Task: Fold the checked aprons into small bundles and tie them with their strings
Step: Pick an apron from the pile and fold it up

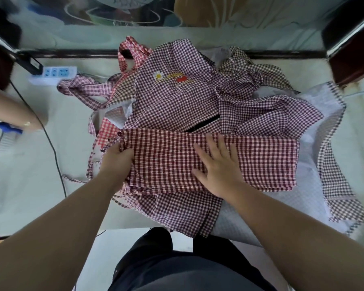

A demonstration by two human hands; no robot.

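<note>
Shows a dark red checked apron [250, 164] folded into a long flat band, laid crosswise on top of a heap of other aprons on a pale table [29, 175], near the middle of the view. Grips the band's left end with the left hand [118, 158], fingers curled round the edge of the cloth. Presses the right hand [216, 166] flat on the middle of the band, fingers straight and spread, holding nothing. Underneath and behind, finds a purple gingham apron [177, 101] spread open, with an embroidered daisy [158, 75] on its chest and a dark pocket slit [202, 122] just above the band. Beyond that, picks out a bright red checked apron [130, 51] at the far edge and a brown checked apron [250, 66] crumpled at the far right. Sets a white-lined apron [315, 114] with a dark checked border at the right of the heap. Trails checked strings [82, 89] left of the heap. Farther left, places a white power strip [55, 73] with blue sockets and a black cable [51, 139] running toward the near edge. At the left border, catches another person's forearm [15, 110]; at the bottom, dark trousers [166, 265].
</note>
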